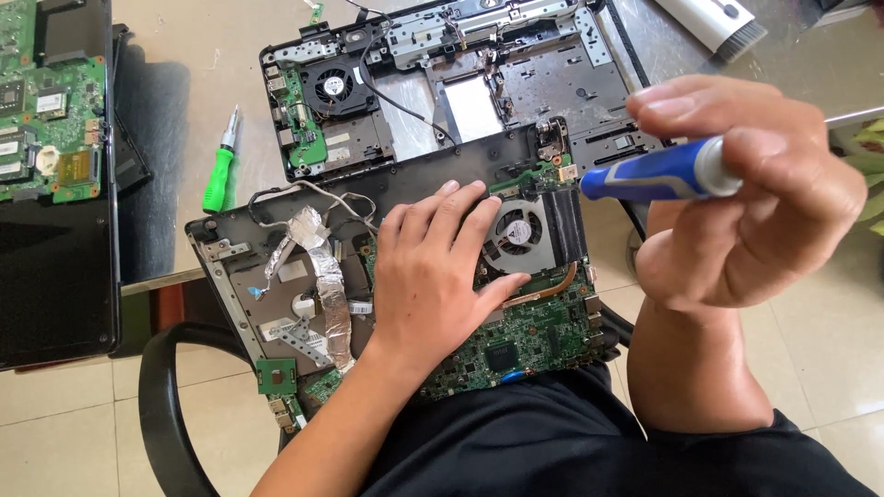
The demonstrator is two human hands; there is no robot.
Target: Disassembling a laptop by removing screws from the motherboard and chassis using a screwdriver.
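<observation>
An opened laptop base [230,276] rests on my lap, its green mainboard [534,336] and round cooling fan [517,232] exposed. My left hand [433,276] lies flat on the mainboard, fingers spread, fingertips by the fan. My right hand [746,193] is raised close to the camera, fingers closed around a blue-and-white screwdriver [658,177] whose tip points left over the fan's upper corner. Silver foil tape [327,285] crosses the base's left part.
A second stripped laptop chassis [442,83] with its own fan lies on the table beyond. A green-handled screwdriver [219,175] lies to its left. Another green board [51,101] sits on a black laptop at far left. A brush [714,23] lies top right; a black chair arm [161,405] curves below.
</observation>
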